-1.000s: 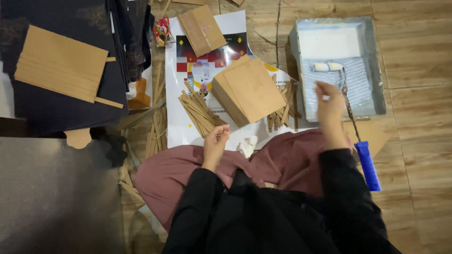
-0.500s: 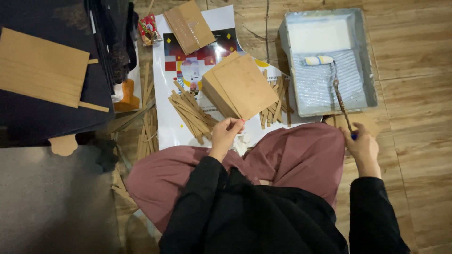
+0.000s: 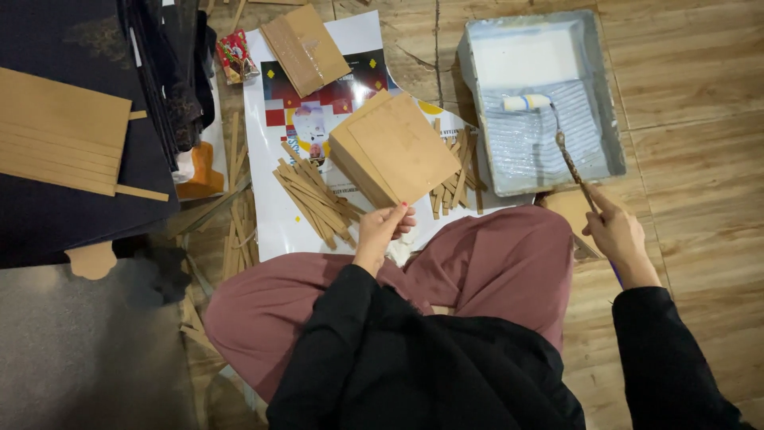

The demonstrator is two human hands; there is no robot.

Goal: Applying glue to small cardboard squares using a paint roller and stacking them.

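Left hand [image 3: 382, 229]: fingers pinch the near corner of a flat, square brown board stack [image 3: 394, 147], which lies on a glossy printed poster [image 3: 274, 215] on the wood-plank floor. Right hand [image 3: 617, 235]: fingers closed round the thin handle of a roller [image 3: 527, 102], whose white cylindrical head rests in the ribbed grey tray [image 3: 609, 119]. Thin wooden strips [image 3: 314, 195] lie fanned just left of the stack.

Wooden floor [image 3: 700, 151] carries a paint tray [image 3: 609, 103], printed sheet [image 3: 274, 207], and apparently loose wood strips [image 3: 239, 239].

I see a tan square board stack [image 3: 395, 149], tilted, its near corner pinched, on the poster | I see a small paint roller [image 3: 527, 102] lying in the grey tray, its handle slanting back.
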